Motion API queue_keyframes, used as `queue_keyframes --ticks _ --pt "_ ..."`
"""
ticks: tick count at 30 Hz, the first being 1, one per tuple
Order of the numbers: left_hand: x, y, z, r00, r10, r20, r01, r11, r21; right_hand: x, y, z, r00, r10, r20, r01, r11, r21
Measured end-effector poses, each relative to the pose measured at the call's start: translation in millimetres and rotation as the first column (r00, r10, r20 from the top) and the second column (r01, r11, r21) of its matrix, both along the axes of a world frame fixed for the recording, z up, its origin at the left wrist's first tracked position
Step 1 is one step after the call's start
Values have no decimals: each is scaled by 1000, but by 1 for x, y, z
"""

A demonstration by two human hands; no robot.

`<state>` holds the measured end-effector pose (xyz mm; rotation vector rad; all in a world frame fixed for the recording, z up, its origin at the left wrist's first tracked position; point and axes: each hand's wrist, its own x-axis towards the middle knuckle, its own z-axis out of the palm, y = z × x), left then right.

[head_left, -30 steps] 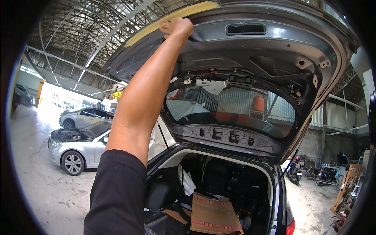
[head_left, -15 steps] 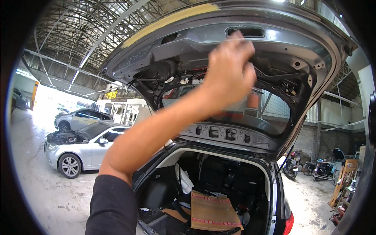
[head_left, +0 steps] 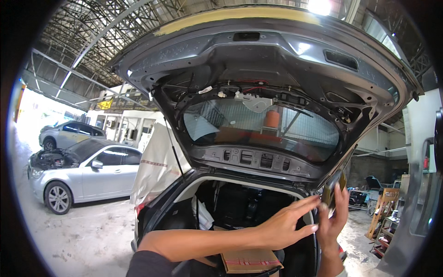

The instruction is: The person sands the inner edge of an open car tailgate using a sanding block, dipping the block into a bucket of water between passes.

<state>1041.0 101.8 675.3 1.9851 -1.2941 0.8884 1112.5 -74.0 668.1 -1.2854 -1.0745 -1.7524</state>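
Note:
The dark grey tailgate [head_left: 286, 55] is raised overhead, with a yellow patch [head_left: 240, 16] along its outer edge. At lower right my right hand [head_left: 331, 221] holds upright a flat olive-yellow object with a dark part [head_left: 331, 189], too indistinct to identify. My left hand [head_left: 281, 226] reaches across to it, fingers stretched and thumb apart, its fingertips at or very near that object and the right fingers; contact is unclear.
Below is the open cargo area with a cardboard sheet [head_left: 249, 261]. Pale sheeting [head_left: 154, 147] hangs left of the opening. A silver car [head_left: 97, 175] with an exposed engine stands left, a wooden frame [head_left: 385, 210] and shelving [head_left: 382, 235] at right.
My left hand has dropped from the tailgate's upper edge to lower right. My right hand has appeared with the olive-yellow object. The yellow patch now sits farther right in view.

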Motion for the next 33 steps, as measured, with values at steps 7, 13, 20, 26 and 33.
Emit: queue_keyframes --ticks 7,13,20,26,33 --pt "-71 190 134 516 392 762 -299 916 -269 -68 49 176 601 -551 579 516 821 244" --pt "-124 288 258 -25 697 716 -187 701 -689 -131 105 307 141 -761 633 586 580 566" --pt "-151 343 341 -273 772 574 -232 526 -818 -146 182 375 -22 -736 677 599 533 598" --pt "-156 390 375 -122 918 377 -396 303 -867 -137 205 374 79 -695 715 609 601 517" --pt "-170 452 384 -223 890 397 -410 283 -867 -141 150 381 -44 -823 566 602 430 673"
